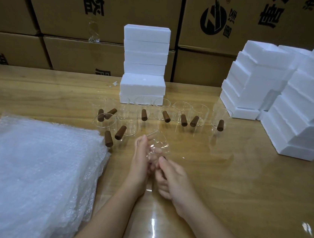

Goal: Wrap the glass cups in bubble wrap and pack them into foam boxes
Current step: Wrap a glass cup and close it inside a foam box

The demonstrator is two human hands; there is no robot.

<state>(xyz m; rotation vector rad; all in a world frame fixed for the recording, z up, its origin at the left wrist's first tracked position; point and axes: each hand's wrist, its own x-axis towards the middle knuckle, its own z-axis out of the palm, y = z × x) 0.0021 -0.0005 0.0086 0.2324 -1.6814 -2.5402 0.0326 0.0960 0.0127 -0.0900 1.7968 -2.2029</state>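
A clear glass cup [159, 145] is tilted on its side above the table, held between both hands. My left hand [140, 166] cups its left side. My right hand [172, 179] grips its brown wooden handle, which is mostly hidden by the fingers. Several more glass cups with brown handles [161, 109] stand in a row across the table beyond my hands. A thick pile of bubble wrap sheets [32, 173] lies at the left. White foam boxes are stacked at the back centre [145, 62] and in tall piles at the right [258, 81].
The wooden table [232, 186] is glossy and reflects light. Brown cardboard cartons [98, 4] form a wall behind it. A further foam stack [309, 116] fills the far right edge. Small white foam crumbs [114, 83] lie near the centre stack.
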